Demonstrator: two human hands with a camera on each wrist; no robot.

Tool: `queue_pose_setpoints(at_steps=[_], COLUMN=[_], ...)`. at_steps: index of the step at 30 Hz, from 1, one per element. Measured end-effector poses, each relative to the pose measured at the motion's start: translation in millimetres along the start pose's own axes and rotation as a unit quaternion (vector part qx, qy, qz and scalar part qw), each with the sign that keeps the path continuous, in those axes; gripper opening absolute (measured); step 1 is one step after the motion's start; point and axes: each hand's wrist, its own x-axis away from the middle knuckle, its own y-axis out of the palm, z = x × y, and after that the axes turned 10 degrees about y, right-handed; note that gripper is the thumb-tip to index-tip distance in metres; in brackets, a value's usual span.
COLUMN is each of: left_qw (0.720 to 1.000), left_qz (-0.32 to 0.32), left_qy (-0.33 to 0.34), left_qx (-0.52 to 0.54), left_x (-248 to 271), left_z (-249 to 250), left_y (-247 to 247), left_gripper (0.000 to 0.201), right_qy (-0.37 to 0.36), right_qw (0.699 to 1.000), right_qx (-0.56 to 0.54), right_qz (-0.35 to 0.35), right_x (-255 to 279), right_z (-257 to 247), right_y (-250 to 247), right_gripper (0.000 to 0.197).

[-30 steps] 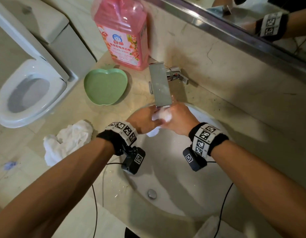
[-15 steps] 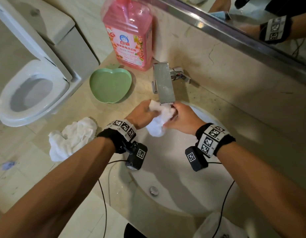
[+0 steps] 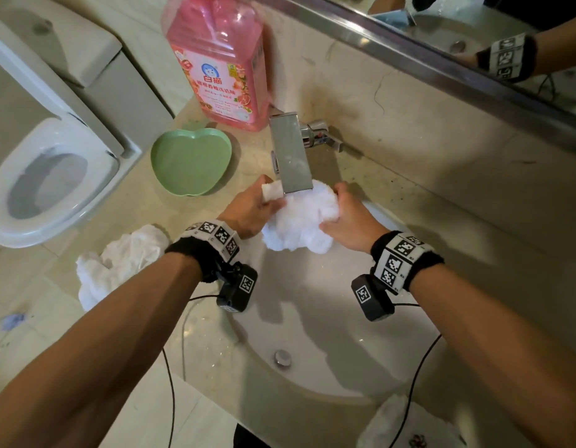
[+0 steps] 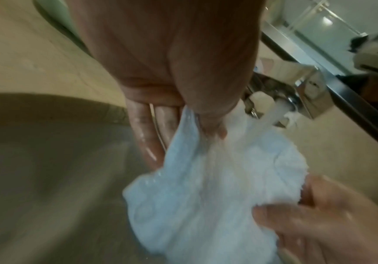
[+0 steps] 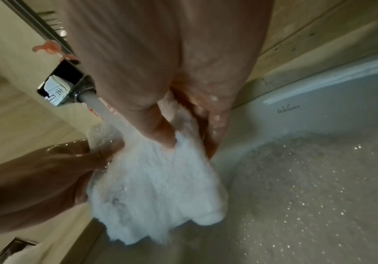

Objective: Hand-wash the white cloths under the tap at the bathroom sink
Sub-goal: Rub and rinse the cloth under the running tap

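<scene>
Round white ceramic sink (image 3: 328,334) set in beige stone counter (image 3: 134,399). Chrome square tap (image 3: 290,153) running onto wet white terry cloth (image 3: 299,218), held over basin btwn both hands: left hand (image 3: 251,205) grip pinches one end, right hand (image 3: 351,218) grip clutches the other. 2nd crumpled white cloth (image 3: 118,263) on counter, left of sink.

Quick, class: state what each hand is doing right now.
Left hand: grips the white cloth under the tap.
Right hand: grips the same cloth.
</scene>
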Motion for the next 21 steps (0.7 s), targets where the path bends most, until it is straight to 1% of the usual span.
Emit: queue_pose_setpoints(at_steps=[2, 3, 6, 8, 10, 11, 13, 14, 15, 16, 17, 18, 19, 20, 21], left_qw=[0.999, 0.996, 0.982, 0.977, 0.978, 0.977, 0.971, 0.965, 0.962, 0.963, 0.972, 0.98, 0.984, 0.985, 0.987], left_qz=[-0.011, -0.016, -0.035, -0.055, -0.097, -0.127, -0.177, -0.196, -0.204, -0.203, -0.19, -0.175, -0.158, -0.13, -0.101], left_qy=[0.022, 0.024, -0.003, -0.014, -0.002, 0.002, -0.026, -0.053, -0.076, -0.088, -0.086, -0.079, -0.074, -0.07, -0.067], left_qx=[0.047, 0.081, 0.187, 0.206, 0.185, 0.17, 0.159, 0.163, 0.165, 0.152, 0.112, 0.046, -0.029, -0.084, -0.11], left_x=[-1.1, -0.1, 5.2, 10.1, 14.1, 16.0, 19.3, 20.1, 20.7, 19.7, 17.5, 14.2, 12.2, 10.5, 8.8], left_z=[-4.9, -7.5, -15.3, -17.3, -17.4, -16.1, -10.3, -6.8, -3.6, -2.0, -0.3, 0.1, 1.1, 3.4, 7.0], left_y=[-7.0, -10.4, -18.6, -24.6, -30.8, -32.6, -36.4, -36.5, -38.2, -34.8, -32.8, -29.6, -24.2, -18.1, -12.7], left_gripper=[0.017, 0.017, 0.026, 0.036, 0.041, 0.039, 0.031, 0.034, 0.033, 0.025, 0.018, 0.027, 0.043, 0.057, 0.067], right_qy=[-0.021, -0.031, -0.071, -0.097, -0.106, -0.102, -0.085, -0.083, -0.09, -0.097, -0.103, -0.098, -0.077, -0.05, -0.028], right_qw=[1.0, 0.999, 0.996, 0.994, 0.993, 0.994, 0.996, 0.996, 0.996, 0.995, 0.995, 0.995, 0.995, 0.991, 0.986], right_qx=[-0.021, -0.032, -0.036, -0.042, -0.041, -0.031, -0.013, -0.006, 0.001, 0.004, 0.003, -0.012, -0.048, -0.095, -0.132], right_qz=[0.008, 0.011, 0.032, 0.037, 0.023, 0.011, -0.007, -0.009, -0.01, -0.01, -0.012, -0.023, -0.048, -0.078, -0.102], right_x=[0.5, -0.4, -3.3, -5.4, -7.1, -8.2, -9.5, -7.9, -7.0, -5.8, -4.8, -3.0, -1.0, -0.2, 0.1], right_z=[0.3, -0.3, -5.7, -11.2, -16.5, -18.5, -20.4, -22.0, -27.8, -29.7, -33.4, -36.8, -38.6, -39.2, -39.6], right_y=[-1.4, -2.8, -5.3, -6.0, -6.0, -6.0, -6.2, -6.7, -6.8, -6.9, -7.1, -7.1, -7.4, -7.9, -8.1], right_gripper=[0.047, 0.047, 0.041, 0.044, 0.05, 0.05, 0.051, 0.05, 0.045, 0.038, 0.034, 0.034, 0.039, 0.043, 0.043])
